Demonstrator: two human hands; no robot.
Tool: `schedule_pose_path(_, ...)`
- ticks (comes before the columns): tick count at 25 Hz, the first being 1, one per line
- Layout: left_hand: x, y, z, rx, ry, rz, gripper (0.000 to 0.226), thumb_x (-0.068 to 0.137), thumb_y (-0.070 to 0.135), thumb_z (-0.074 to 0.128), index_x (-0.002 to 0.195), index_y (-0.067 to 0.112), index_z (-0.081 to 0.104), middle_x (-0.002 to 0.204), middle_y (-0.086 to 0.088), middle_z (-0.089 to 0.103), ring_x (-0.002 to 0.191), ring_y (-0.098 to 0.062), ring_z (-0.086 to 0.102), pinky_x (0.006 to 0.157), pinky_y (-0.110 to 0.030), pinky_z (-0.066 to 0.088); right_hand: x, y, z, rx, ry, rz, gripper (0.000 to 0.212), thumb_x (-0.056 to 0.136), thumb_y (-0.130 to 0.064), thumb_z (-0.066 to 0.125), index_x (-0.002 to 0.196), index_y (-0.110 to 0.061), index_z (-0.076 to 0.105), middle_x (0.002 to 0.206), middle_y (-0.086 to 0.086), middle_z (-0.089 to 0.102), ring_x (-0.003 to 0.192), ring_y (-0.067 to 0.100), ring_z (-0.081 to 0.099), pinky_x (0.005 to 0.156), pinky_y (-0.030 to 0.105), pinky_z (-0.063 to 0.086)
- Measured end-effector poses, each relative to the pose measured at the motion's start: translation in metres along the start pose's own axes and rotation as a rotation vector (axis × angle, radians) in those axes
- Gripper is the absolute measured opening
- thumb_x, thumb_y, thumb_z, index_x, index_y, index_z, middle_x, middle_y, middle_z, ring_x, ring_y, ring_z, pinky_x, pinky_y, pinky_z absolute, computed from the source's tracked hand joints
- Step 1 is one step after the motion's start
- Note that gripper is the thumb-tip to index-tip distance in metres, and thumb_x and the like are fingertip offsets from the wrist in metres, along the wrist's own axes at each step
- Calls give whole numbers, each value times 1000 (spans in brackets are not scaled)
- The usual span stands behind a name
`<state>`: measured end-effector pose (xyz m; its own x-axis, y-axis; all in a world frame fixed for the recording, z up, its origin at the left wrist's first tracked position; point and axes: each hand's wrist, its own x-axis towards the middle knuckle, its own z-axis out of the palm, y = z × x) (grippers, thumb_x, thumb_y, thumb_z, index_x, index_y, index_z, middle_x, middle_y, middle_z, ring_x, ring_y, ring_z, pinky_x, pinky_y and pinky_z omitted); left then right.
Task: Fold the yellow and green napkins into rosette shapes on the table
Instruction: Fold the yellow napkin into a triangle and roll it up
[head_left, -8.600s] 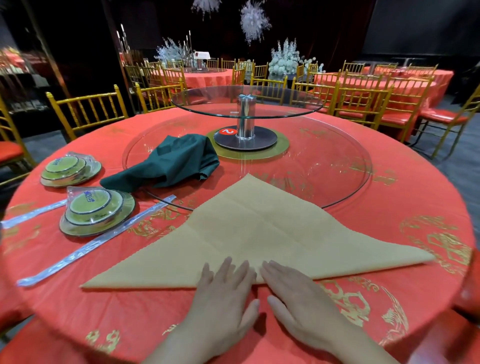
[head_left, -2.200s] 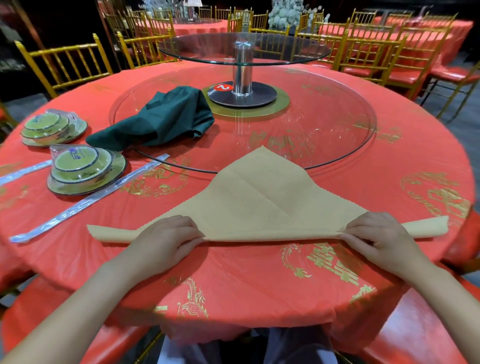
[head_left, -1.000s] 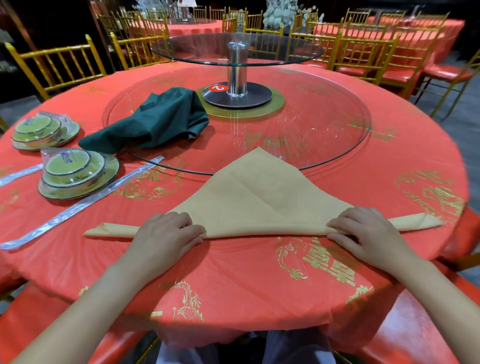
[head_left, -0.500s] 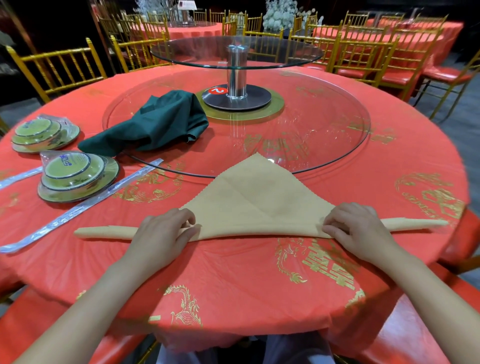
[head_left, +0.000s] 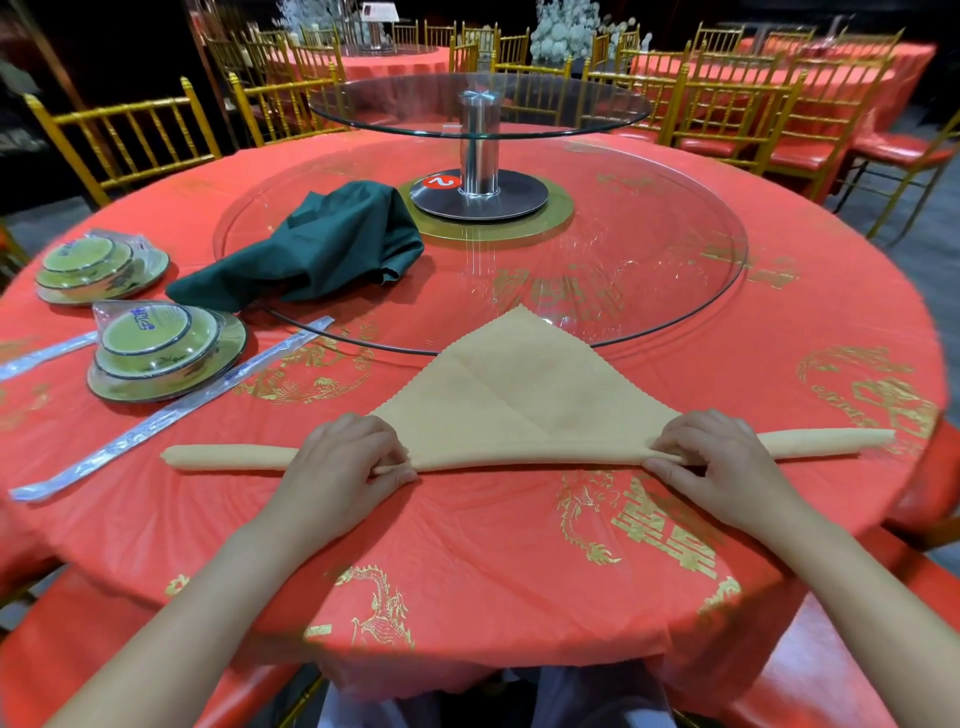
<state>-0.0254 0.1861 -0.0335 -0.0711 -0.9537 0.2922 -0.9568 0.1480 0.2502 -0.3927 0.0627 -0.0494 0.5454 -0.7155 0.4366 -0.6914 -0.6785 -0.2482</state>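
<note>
The yellow napkin (head_left: 524, 395) lies as a triangle on the red tablecloth (head_left: 467, 551), its near long edge rolled into a thin tube that sticks out on both sides. My left hand (head_left: 343, 460) grips the roll left of centre, fingers curled over it. My right hand (head_left: 711, 454) grips the roll right of centre in the same way. The napkin's tip reaches the rim of the glass turntable (head_left: 675, 291). The green napkin (head_left: 322, 249) lies crumpled on that turntable at the left, apart from both hands.
Two wrapped stacks of green dishes (head_left: 161, 348) (head_left: 98, 265) and wrapped chopsticks (head_left: 171, 410) sit at the left. A raised glass tier on a metal post (head_left: 478, 150) stands at the table's centre. Gold chairs (head_left: 727, 109) ring the far side.
The rolled edge has moved away from me over the last seconds, so the flat triangle is smaller. Both hands travelled forward with the roll.
</note>
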Motion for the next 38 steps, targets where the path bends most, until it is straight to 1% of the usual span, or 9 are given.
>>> schedule_pose_path(8, 3, -1, -10, -93, -114, -80, 10, 84, 34, 64, 84, 24, 68, 70, 11, 59, 75, -18, 61, 67, -29, 37, 1, -1, -12, 20, -168, -17, 9, 81, -17, 71, 73, -15, 66, 72, -11, 52, 74, 24, 57, 67, 39, 40)
schedule_pose_path(10, 11, 1, -9, -72, -128, -138, 11, 85, 37, 62, 86, 27, 66, 75, 12, 58, 80, -17, 61, 69, -29, 38, 6, -1, -11, 2, -185, 51, 6, 80, -22, 71, 80, -17, 68, 74, -10, 51, 79, 23, 55, 71, 33, 31)
schedule_pose_path(14, 15, 3, -4, -63, -124, -165, 18, 85, 39, 61, 99, 27, 62, 99, 8, 55, 92, -18, 58, 81, -38, 45, 10, -6, -11, -2, -141, 75, 31, 76, -23, 75, 105, -26, 65, 87, -7, 55, 86, 17, 54, 76, 32, 28)
schedule_pose_path(19, 6, 9, 4, 22, -21, 113, 27, 82, 12, 64, 105, 26, 66, 110, 2, 57, 97, -22, 54, 79, -38, 42, 7, -15, -3, -72, -87, -139, 38, 64, 3, 79, 90, -25, 75, 79, 0, 60, 68, 24, 57, 67, 33, 30)
schedule_pose_path(23, 2, 9, 6, 11, -43, 208, 25, 84, 27, 51, 100, 25, 70, 98, 8, 63, 92, -18, 59, 74, -35, 44, 3, -20, -2, -47, -97, -135, 22, 69, -19, 78, 90, -23, 74, 81, -3, 61, 70, 21, 57, 69, 31, 30)
schedule_pose_path(25, 3, 10, 6, 6, -50, 201, 24, 83, 39, 56, 98, 25, 69, 94, 10, 63, 91, -16, 59, 74, -33, 44, 5, -21, -1, -49, -111, -142, 22, 71, -33, 78, 89, -22, 73, 83, -5, 62, 74, 21, 60, 70, 31, 32)
schedule_pose_path(28, 9, 11, 6, 6, -42, 178, 17, 82, 34, 67, 95, 23, 68, 91, 11, 65, 89, -17, 59, 75, -33, 42, 8, -24, 0, -68, -71, -142, 22, 80, -40, 64, 85, -20, 72, 81, -7, 65, 76, 18, 62, 73, 29, 32)
schedule_pose_path(32, 6, 12, 1, -26, -54, 154, 16, 86, 34, 59, 91, 23, 69, 85, 10, 67, 85, -17, 62, 74, -34, 44, 7, -24, -1, -45, -80, -144, 32, 86, -41, 46, 81, -19, 70, 76, -9, 64, 73, 13, 58, 72, 23, 26)
schedule_pose_path(38, 18, 20, 10, -60, -48, -113, 19, 90, 34, 54, 105, 27, 63, 100, 6, 61, 95, -20, 60, 78, -35, 43, 20, -27, 2, 0, -135, 54, 13, 81, -19, 69, 93, -17, 62, 68, -5, 60, 71, 23, 59, 76, 35, 37)
